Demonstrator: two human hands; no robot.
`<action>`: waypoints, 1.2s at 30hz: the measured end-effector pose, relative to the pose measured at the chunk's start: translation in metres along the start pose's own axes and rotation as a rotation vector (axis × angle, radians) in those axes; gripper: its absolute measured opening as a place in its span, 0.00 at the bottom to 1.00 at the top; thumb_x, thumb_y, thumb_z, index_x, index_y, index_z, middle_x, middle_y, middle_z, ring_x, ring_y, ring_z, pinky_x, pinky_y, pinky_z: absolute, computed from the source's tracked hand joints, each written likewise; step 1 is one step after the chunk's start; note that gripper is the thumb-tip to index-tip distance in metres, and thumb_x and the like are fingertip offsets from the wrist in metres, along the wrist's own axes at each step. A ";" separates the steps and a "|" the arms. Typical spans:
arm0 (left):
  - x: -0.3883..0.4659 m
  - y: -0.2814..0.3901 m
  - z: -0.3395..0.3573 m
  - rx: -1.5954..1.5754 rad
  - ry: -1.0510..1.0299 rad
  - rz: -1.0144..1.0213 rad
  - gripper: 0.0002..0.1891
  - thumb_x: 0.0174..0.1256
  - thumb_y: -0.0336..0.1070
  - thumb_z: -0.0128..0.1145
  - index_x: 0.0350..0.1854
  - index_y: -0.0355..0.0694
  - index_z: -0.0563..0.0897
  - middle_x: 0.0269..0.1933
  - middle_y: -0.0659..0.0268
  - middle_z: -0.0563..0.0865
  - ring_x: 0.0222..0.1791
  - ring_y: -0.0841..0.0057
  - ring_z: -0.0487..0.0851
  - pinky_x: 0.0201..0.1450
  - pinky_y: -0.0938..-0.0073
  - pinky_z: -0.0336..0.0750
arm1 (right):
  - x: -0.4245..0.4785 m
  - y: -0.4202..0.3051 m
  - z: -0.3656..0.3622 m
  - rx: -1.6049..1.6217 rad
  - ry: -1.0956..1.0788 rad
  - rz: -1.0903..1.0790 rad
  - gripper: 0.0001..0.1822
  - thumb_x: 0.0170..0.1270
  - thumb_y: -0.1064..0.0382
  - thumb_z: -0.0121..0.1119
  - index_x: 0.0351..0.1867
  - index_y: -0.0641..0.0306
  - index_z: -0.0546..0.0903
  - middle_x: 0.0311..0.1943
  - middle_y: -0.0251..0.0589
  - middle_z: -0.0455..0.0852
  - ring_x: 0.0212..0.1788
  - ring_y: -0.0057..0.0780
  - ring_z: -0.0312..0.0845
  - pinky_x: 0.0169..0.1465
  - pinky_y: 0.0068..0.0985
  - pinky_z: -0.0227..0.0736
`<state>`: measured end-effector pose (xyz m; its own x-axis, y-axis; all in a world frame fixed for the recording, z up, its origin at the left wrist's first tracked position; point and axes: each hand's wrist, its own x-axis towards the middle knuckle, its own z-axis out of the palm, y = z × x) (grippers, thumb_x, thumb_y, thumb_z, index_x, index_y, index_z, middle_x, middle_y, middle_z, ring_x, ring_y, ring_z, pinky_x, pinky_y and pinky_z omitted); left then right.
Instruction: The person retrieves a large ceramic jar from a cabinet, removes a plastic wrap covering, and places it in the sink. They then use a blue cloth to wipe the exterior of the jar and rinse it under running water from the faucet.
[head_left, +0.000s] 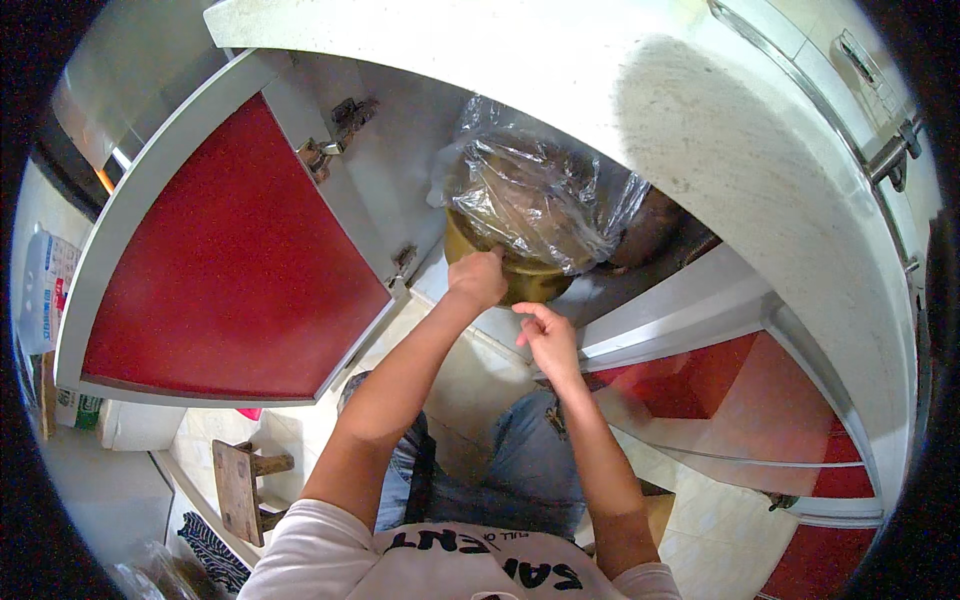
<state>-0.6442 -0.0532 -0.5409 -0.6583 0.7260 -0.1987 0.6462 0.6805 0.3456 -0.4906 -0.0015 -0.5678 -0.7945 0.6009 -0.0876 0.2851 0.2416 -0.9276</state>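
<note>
Inside the cupboard under the counter stands a yellowish round container (463, 238), with crumpled clear plastic film (525, 195) over its top. My left hand (478, 277) is at the container's near rim, its fingers curled; whether they grip the rim or the film cannot be told. Just to the right and nearer to me, my right hand (549, 334) is in front of the container with its fingers bent and apart, holding nothing. Darker items (649, 229), partly hidden by the film and the counter, lie right of the container.
A red cupboard door (232, 270) with a grey frame stands open at the left. The pale counter (697, 127) overhangs the cupboard. Red-fronted doors (697, 375) are at the right. A small wooden stool (238, 491) stands on the tiled floor at the lower left.
</note>
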 end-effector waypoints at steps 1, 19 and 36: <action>0.000 0.001 0.005 -0.027 0.006 0.007 0.17 0.50 0.37 0.53 0.46 0.44 0.77 0.38 0.55 0.83 0.41 0.60 0.82 0.45 0.63 0.75 | -0.002 0.001 -0.001 0.006 -0.004 0.008 0.13 0.59 0.70 0.48 0.43 0.57 0.80 0.16 0.30 0.79 0.18 0.12 0.63 0.23 0.17 0.59; 0.012 -0.024 0.020 -0.370 -0.103 0.084 0.29 0.44 0.28 0.52 0.55 0.53 0.74 0.32 0.56 0.84 0.36 0.65 0.84 0.42 0.66 0.75 | -0.011 0.016 0.002 0.021 -0.041 0.021 0.12 0.59 0.70 0.48 0.43 0.59 0.79 0.17 0.33 0.79 0.19 0.15 0.67 0.25 0.18 0.62; -0.011 -0.050 0.017 -0.229 0.151 0.193 0.32 0.50 0.30 0.53 0.61 0.61 0.62 0.33 0.51 0.83 0.34 0.55 0.81 0.38 0.56 0.75 | -0.022 0.028 0.006 0.027 -0.071 0.077 0.13 0.60 0.69 0.47 0.45 0.58 0.79 0.17 0.31 0.79 0.20 0.12 0.66 0.25 0.16 0.60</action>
<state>-0.6631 -0.0936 -0.5718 -0.5929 0.8050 0.0223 0.6723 0.4795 0.5640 -0.4684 -0.0121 -0.5942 -0.8071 0.5609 -0.1842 0.3335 0.1757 -0.9262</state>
